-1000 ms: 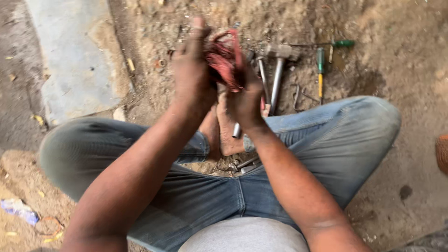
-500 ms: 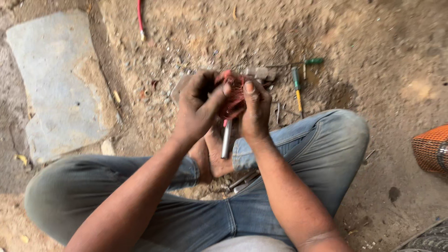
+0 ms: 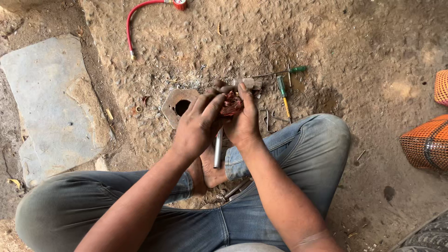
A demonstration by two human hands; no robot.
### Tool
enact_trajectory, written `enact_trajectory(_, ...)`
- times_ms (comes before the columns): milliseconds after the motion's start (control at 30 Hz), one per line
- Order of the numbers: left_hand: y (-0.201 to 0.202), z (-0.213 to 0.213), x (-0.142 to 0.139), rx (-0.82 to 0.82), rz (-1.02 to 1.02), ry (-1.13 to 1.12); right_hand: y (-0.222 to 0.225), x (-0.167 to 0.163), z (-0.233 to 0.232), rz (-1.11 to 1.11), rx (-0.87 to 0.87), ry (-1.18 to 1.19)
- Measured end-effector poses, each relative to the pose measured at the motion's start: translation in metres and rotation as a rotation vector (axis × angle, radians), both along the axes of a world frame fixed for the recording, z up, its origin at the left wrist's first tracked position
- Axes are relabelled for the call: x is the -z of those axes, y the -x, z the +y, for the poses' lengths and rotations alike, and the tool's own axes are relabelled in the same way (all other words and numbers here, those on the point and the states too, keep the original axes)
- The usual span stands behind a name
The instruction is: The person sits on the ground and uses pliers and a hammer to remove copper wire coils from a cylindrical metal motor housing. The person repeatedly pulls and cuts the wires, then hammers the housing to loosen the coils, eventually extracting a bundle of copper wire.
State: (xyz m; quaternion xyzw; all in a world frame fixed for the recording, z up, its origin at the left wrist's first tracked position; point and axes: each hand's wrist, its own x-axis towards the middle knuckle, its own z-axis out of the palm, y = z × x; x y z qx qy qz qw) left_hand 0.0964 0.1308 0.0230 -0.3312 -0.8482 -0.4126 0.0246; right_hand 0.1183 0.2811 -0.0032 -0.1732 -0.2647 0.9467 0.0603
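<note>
Count: 2 hands, left (image 3: 198, 126) and right (image 3: 242, 123). 1 copper coil (image 3: 230, 103), 1 metal rod (image 3: 218, 148), 2 screwdrivers (image 3: 283, 95), 1 red hose (image 3: 135, 18), 1 stone slab (image 3: 51, 102), 1 hex plate (image 3: 175, 100).

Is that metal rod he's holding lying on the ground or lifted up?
Lifted. The metal rod hangs roughly upright from between both hands, its top hidden among the fingers and its lower end free above the bare foot.

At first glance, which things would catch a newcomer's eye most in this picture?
At the centre, the left hand and right hand together clasp a reddish coil with a metal rod hanging below it. A red hose curves across the dirt at the top, and green-handled screwdrivers lie just right of the hands.
</note>
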Motion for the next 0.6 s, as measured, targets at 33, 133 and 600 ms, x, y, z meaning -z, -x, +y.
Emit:
enact_trajectory(33, 0.0, 0.002, 0.0, -0.007, 0.058, 0.028, -0.001, -0.003, 0.0, -0.021, -0.002, 0.018)
enact_trajectory(133, 0.0, 0.008, -0.006, -0.065, 0.265, 0.108, -0.003, -0.004, 0.003, -0.046, 0.009, 0.028)
enact_trajectory(600, 0.009, -0.008, -0.01, -0.001, -0.151, -0.234, -0.003, 0.036, -0.007, -0.125, -0.015, -0.639)
